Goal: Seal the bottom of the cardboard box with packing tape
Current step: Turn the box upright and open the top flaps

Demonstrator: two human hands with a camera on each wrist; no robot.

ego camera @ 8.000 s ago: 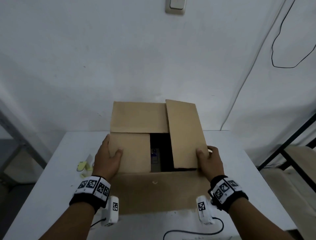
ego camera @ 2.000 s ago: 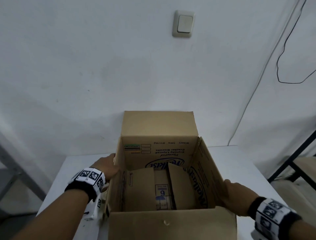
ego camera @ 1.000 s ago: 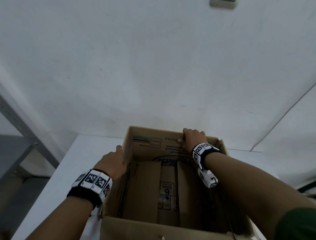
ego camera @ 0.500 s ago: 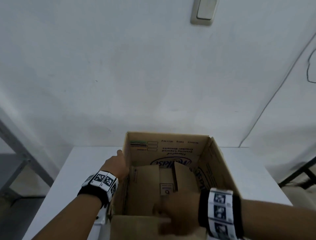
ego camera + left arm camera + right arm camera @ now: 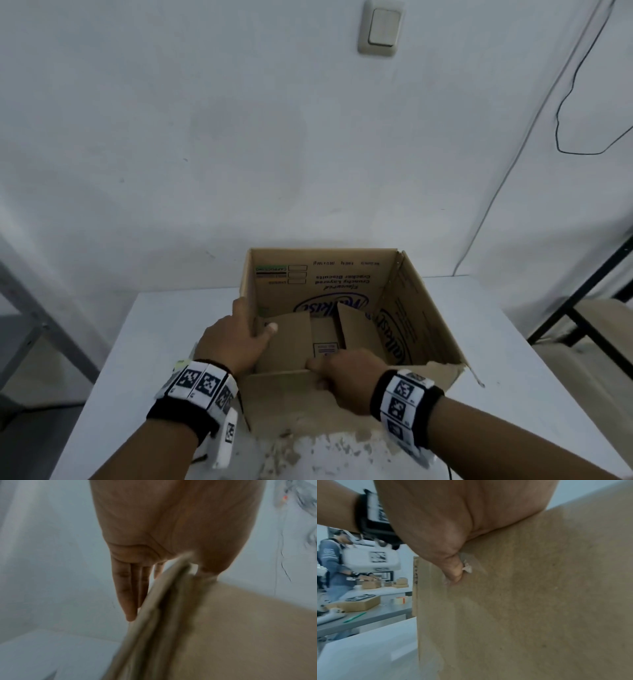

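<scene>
Underside of open brown cardboard box [image 5: 346, 284] hidden against white desk [image 5: 150, 346]; bottom seam not visible. Inner loose flaps overlapping, gap between them too dark to read. Printed text on far inner wall upside down, small lines illegible. Right hand [image 5: 346, 380] fingers hidden behind near wall, only thumb [image 5: 453, 572] showing in right wrist view; grip on wall edge unclear. Left hand [image 5: 236, 339] fingers [image 5: 126, 592] partly behind blurred box edge in left wrist view. Pale yellowish object [image 5: 181, 364] by left wristband mostly covered. Forearms cut off at bottom edge. Small tape roll [image 5: 400, 600] on distant grey bench [image 5: 368, 616], too small for detail.
</scene>
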